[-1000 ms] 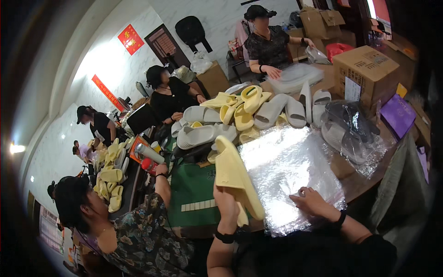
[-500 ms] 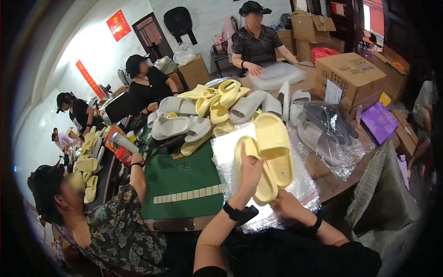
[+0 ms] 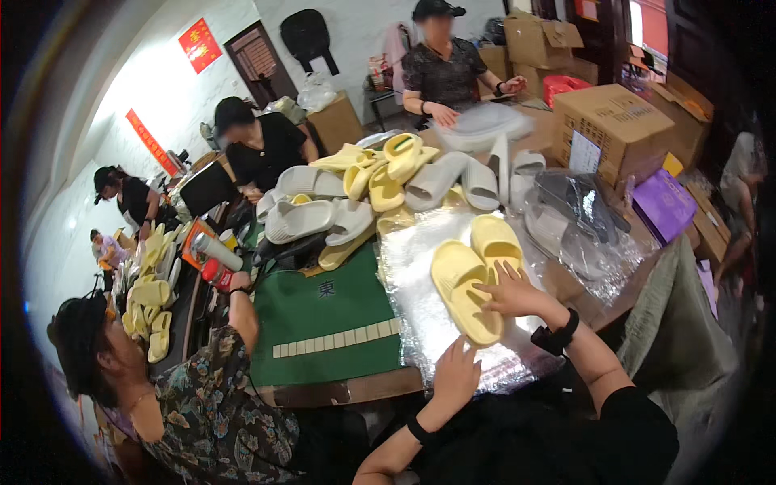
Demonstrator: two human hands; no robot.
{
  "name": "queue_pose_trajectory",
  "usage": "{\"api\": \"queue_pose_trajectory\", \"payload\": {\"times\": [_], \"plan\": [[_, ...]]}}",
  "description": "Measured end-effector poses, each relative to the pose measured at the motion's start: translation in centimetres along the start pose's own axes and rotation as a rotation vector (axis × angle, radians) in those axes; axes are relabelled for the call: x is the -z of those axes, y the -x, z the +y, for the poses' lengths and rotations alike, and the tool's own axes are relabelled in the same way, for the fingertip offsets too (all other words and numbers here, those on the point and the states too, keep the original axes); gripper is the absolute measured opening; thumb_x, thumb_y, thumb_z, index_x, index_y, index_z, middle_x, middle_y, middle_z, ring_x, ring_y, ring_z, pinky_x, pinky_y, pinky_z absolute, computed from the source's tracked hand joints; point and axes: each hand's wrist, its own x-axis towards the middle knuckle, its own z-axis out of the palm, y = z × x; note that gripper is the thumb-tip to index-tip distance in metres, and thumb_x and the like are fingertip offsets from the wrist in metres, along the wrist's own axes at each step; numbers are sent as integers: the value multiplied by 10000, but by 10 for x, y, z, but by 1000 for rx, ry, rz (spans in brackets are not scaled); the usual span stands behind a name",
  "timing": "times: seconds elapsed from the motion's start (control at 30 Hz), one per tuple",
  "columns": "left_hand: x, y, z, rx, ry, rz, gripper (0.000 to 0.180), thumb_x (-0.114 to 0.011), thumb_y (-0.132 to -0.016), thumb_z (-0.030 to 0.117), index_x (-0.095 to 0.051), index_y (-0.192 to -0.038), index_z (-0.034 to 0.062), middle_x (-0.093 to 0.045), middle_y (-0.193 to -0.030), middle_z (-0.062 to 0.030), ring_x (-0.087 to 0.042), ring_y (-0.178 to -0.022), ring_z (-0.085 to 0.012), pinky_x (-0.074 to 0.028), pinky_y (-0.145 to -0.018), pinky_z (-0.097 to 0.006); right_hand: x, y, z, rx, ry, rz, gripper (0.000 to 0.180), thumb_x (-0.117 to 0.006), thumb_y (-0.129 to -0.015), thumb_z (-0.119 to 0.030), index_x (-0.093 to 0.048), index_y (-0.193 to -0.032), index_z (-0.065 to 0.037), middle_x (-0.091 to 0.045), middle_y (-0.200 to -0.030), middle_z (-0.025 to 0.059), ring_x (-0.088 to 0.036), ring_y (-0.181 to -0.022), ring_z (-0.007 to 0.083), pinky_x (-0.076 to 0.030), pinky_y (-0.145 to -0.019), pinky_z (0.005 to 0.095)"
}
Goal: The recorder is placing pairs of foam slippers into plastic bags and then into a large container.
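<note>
Two yellow slide slippers lie side by side on a stack of shiny clear plastic bags point(image 3: 412, 259) in front of me. The left slipper point(image 3: 465, 295) lies a little nearer than the right slipper point(image 3: 495, 237). My right hand point(image 3: 517, 291) rests over the heel part of the right slipper, fingers spread, with some reaching to the edge of the left one. At the near heel end of the left slipper is my left hand point(image 3: 457, 376), fingers stretched out and apart; whether they touch the slipper I cannot tell.
A pile of yellow and grey slippers point(image 3: 299, 222) stands beyond the bags. Dark and grey slippers in clear plastic point(image 3: 574, 218) lie to the right, near a cardboard box point(image 3: 613, 125). On the left is a green mat point(image 3: 323, 307) with a row of tiles. Co-workers sit around the table.
The yellow slippers, one gripped and tilted before, now lie flat side by side. My left hand has let go and drawn back toward me; my right hand has moved up onto the right slipper.
</note>
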Motion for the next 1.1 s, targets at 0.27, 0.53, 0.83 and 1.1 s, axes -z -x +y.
{"api": "queue_pose_trajectory", "payload": {"times": [0.27,0.53,0.83,1.1], "plan": [[-4,8,-10,-103,-91,-61,468,-651,-786,227,-531,-1188,18,-455,-1273,-227,-476,-1140,-345,-426,-916,-424,-30,-66,31,-126,86,-26,406,-514,-865,-354,-612,-1140,-72,-306,-1402,247,-280,-1301,432,-256,-990,589],[-6,10,-12,-130,-67,-122,344,-617,-809,256,-608,-1141,165,-448,-1301,-198,-473,-1128,-356,-432,-886,-441,28,37,4,96,-622,-104,485,-585,-867,-182,-440,-1293,-1,-554,-1219,157,-507,-1133,226,-402,-956,339],[-15,-1,-15,-55,-191,-304,546,-523,-864,431,-494,-1279,78,-430,-1356,-84,-431,-1201,-321,-368,-951,-429,36,138,48,-8,-1026,-608,531,-603,-857,-53,-391,-1341,4,-565,-1212,80,-513,-1033,120,-438,-879,279],[17,-30,-12,-63,-124,-1,688,-561,-774,235,-332,-1381,6,-317,-1430,-153,-418,-1162,-299,-367,-934,-429,14,160,69,439,-1219,-821,560,-640,-861,-78,-375,-1338,49,-460,-1335,107,-415,-1158,128,-375,-963,297]]}}
